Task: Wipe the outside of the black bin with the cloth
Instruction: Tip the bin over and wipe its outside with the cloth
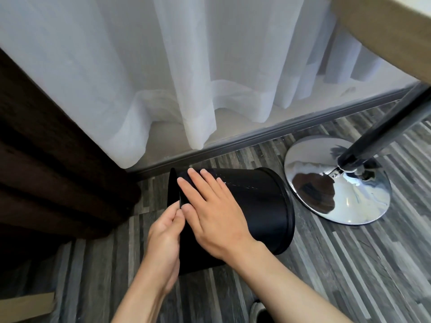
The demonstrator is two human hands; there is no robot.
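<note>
The black bin (261, 201) lies on its side on the striped floor, its base toward the curtain on the left and its open rim toward the right. A dark cloth (196, 250) is draped over the bin's near side and is hard to tell from the bin's wall. My right hand (210, 206) lies flat on the cloth on top of the bin, fingers spread and pointing at the bin's base. My left hand (163, 238) pinches the cloth's edge between thumb and fingers, just left of my right thumb.
A chrome round table foot (326, 194) with a dark pole (384, 134) stands right beside the bin's rim. A white sheer curtain (186, 78) and a floor rail run behind. A dark brown curtain (46, 159) hangs at the left. Cardboard (25, 306) and a shoe (258, 311) lie near the bottom edge.
</note>
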